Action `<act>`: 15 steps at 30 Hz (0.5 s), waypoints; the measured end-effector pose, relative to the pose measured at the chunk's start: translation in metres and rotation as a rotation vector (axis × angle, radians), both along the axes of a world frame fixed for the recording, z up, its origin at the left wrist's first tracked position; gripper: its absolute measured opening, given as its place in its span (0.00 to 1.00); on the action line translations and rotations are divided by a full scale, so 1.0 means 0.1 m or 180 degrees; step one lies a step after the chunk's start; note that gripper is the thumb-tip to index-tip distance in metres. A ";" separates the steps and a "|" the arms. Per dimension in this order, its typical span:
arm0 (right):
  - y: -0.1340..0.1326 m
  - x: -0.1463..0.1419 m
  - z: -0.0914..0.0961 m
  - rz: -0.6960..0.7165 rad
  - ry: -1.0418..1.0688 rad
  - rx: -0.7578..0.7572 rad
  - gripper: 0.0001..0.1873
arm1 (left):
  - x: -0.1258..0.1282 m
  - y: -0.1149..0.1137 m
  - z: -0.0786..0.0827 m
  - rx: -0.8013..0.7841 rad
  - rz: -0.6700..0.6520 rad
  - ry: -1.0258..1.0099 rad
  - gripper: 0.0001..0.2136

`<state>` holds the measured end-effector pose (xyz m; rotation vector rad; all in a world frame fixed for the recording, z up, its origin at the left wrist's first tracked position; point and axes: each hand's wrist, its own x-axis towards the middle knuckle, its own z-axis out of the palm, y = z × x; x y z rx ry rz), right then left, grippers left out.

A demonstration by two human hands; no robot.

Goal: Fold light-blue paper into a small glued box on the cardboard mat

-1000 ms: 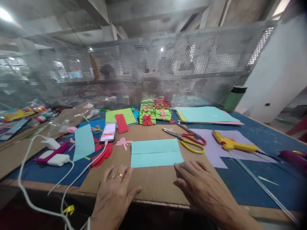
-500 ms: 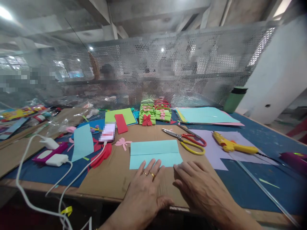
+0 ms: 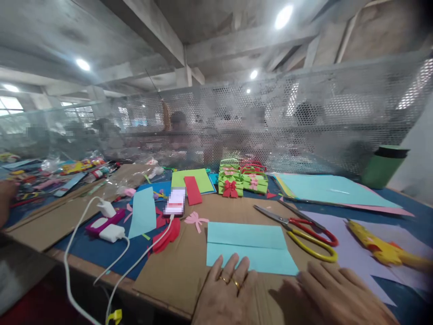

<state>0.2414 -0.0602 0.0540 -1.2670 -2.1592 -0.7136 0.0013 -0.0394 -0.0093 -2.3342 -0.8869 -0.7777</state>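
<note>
Your left hand [image 3: 225, 293] spreads its fingers over the near edge of the blue paper [image 3: 246, 235] on the cardboard [image 3: 176, 275] — seemingly to steady it — while your right hand [image 3: 343, 291], grip unclear, sits beside its corner.

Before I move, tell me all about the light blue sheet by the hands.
The light blue sheet, seemingly paper, is a wide oblong with a line, perhaps a fold, across it. It lies flat on cardboard beside the scissors. The left hand overlaps its near edge, seemingly touching; the right hand is by its near right corner, contact unclear.
</note>
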 end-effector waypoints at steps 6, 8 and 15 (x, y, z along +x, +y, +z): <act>0.27 -0.32 -0.13 -0.0163 0.0462 -0.1517 0.22 | 0.00 -0.04 0.02 -0.0367 0.0050 -0.0019 0.21; 0.30 -0.27 -0.08 -0.0287 0.0462 -0.1865 0.21 | 0.00 -0.09 0.07 -0.0668 0.0012 -0.0034 0.27; 0.27 -0.14 0.38 -0.0723 -0.0018 -0.2389 0.20 | -0.04 -0.24 0.32 -0.1211 -0.0079 -0.0075 0.36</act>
